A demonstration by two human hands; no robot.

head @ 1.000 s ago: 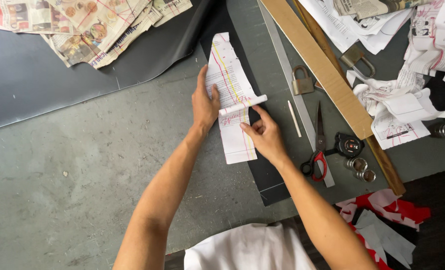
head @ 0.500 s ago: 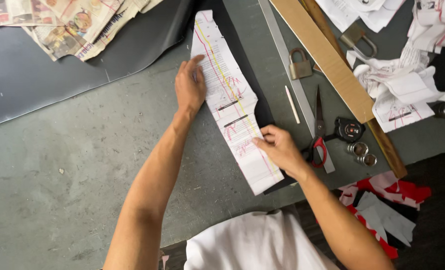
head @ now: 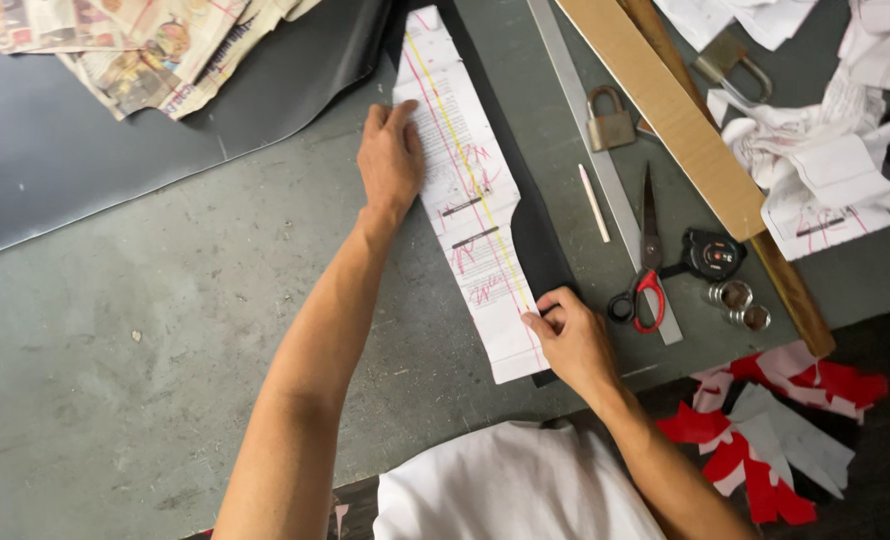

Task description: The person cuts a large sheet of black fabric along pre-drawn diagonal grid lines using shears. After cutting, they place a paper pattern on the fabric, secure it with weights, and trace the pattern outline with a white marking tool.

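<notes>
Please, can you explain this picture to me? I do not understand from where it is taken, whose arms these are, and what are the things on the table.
The camera sits on a person's head and looks down at their own two bare hands; there is no machine. The left hand presses flat on a long white paper pattern marked with red and yellow lines. The right hand pinches its lower edge. The paper lies on a strip of black material on a grey table. To the right lie red-handled scissors, a metal ruler, a padlock, a wooden board and crumpled papers. Newspapers lie at top left.
</notes>
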